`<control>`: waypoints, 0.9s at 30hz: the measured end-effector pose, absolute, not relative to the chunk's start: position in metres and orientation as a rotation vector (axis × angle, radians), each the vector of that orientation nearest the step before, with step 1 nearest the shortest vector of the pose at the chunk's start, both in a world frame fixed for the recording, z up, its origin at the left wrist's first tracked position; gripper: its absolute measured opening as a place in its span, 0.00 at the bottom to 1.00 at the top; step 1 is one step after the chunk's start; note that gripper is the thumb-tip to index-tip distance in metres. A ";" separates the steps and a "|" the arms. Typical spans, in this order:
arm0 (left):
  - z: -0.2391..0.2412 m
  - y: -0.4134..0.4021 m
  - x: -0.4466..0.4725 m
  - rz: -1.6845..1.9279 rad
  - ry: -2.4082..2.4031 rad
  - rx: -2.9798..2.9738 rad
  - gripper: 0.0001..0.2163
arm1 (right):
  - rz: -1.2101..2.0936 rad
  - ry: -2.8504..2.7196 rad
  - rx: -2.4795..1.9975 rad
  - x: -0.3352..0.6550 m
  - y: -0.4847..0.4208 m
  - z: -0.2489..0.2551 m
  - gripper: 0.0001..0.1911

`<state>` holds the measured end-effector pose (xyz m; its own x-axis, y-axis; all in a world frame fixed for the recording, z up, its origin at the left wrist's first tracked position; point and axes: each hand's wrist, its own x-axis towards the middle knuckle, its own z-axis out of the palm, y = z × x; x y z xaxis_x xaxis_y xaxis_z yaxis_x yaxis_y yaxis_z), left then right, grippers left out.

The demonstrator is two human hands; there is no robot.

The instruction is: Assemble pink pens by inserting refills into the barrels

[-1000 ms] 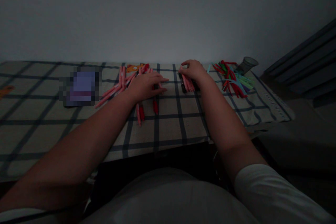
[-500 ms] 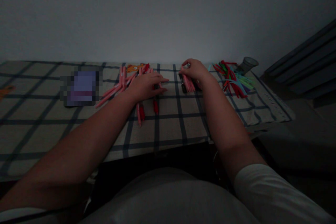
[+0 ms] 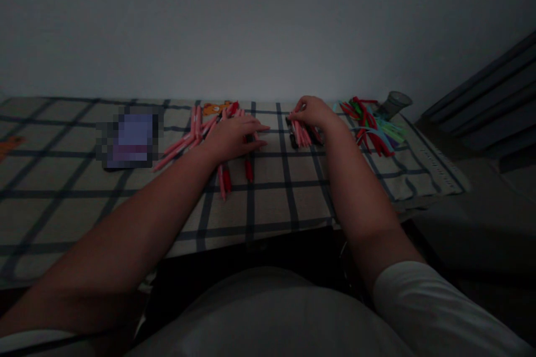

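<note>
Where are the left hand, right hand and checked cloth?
Left hand [image 3: 228, 136], head view: back of the hand.
Right hand [image 3: 314, 112], head view: its back.
Checked cloth [image 3: 268, 205], head view: a pale square.

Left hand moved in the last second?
No. Against the checked cloth, the left hand sits at the same stripes as before, with no clear shift either way.

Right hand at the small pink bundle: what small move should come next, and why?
Perhaps the right hand should gently spread the small pink bundle: its pieces lie close together, fingertips are at its far end, and the left hand lies over the separate pink pile.
</note>
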<state>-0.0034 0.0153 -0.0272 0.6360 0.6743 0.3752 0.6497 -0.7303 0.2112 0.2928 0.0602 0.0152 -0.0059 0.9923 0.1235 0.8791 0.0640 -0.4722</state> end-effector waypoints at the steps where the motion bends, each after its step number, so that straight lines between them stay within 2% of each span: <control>1: -0.027 0.015 -0.003 0.670 1.133 2.790 0.24 | 0.378 -1.942 -1.863 0.293 0.061 0.015 0.10; 13: -0.025 0.015 -0.003 0.681 1.111 2.787 0.25 | 0.439 -2.076 -1.819 0.298 0.064 0.017 0.05; 19: -0.024 0.014 -0.002 0.673 1.114 2.790 0.24 | 0.571 -2.089 -1.748 0.307 0.066 0.017 0.08; 27: -0.025 0.015 -0.003 0.686 1.101 2.795 0.23 | 0.565 -2.068 -1.757 0.308 0.066 0.016 0.08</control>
